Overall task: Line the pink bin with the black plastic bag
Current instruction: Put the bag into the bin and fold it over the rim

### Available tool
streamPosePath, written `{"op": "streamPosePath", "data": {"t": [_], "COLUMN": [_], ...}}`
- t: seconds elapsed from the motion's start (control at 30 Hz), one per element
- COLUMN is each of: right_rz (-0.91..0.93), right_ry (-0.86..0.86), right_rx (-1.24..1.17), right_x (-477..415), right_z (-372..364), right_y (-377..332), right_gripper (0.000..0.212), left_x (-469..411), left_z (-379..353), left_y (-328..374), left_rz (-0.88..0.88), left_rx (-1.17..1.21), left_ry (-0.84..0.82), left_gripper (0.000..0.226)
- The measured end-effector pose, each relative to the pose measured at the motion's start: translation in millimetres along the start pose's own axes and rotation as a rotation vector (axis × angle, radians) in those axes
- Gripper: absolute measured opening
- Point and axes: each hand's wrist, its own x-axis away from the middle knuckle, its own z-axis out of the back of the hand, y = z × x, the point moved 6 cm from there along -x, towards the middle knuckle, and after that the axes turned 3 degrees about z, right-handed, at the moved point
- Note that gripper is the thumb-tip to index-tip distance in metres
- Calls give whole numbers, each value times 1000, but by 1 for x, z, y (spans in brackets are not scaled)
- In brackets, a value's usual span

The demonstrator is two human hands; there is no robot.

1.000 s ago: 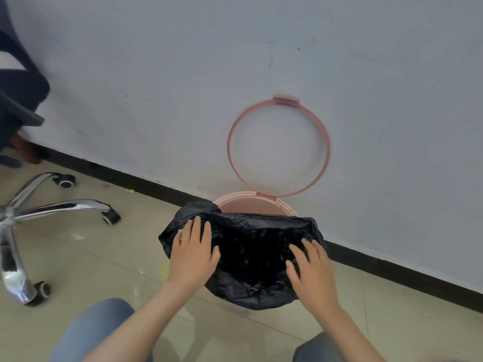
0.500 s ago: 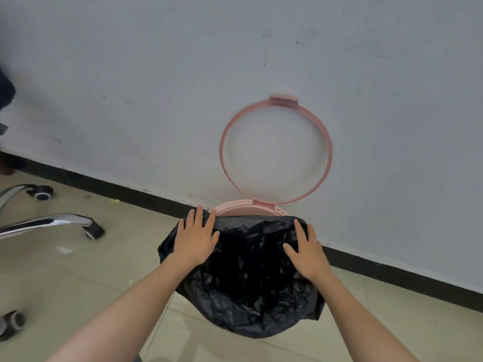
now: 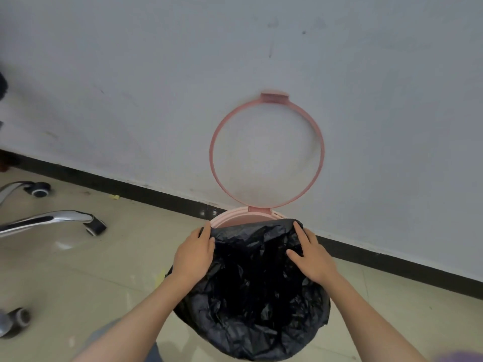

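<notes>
The pink bin (image 3: 236,218) stands on the floor against the wall, only its far rim showing. Its pink ring lid (image 3: 266,150) is flipped up and leans on the wall. The black plastic bag (image 3: 251,296) lies crumpled over the bin's mouth and hangs down its near side. My left hand (image 3: 194,253) rests on the bag's left edge, fingers curled over it at the rim. My right hand (image 3: 311,254) presses flat on the bag's right edge, fingers pointing toward the wall. The bin's body is hidden under the bag.
A chrome office-chair base (image 3: 49,220) with black castors (image 3: 95,227) spreads over the tiled floor at left. A black skirting strip (image 3: 392,267) runs along the foot of the grey wall. A small yellow scrap (image 3: 114,197) lies near the skirting.
Both hands have slid along the bag toward the far rim of the bin, and the bag's mouth has spread further over the bin. The camera has leaned forward and to the right.
</notes>
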Motion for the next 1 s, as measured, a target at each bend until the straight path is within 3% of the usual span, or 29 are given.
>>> {"op": "streamPosePath", "data": {"t": [0.13,0.23,0.37,0.47,0.53,0.63,0.77,1.0], "right_rz": [14,4,-17,-50,-68,2,16,-11], "right_ry": [-39,15,32,117,175,133,197,465], "right_rx": [99,141,-57,-252,-295,-120,-90,-46], "right_x": [21,25,18,13,10,10,13,17], "right_z": [-1,9,9,15,22,25,30,49], "right_y": [0,-6,-7,-8,-7,-14,-15,-27], "right_gripper": [67,61,55,47,41,31,16,15], "left_x": [25,29,6,-1,5,20,27,16], "left_z": [14,30,33,32,31,26,31,62], "left_y": [-6,-9,-14,-8,-3,-1,-3,6], "left_rz": [-26,39,162,112,39,-111,-131,-67], "left_rx": [-3,165,287,320,268,-28,-17,148], "left_ry": [34,81,66,-34,-97,-131,-16,276], "left_gripper": [36,25,20,20,22,25,20,10]}}
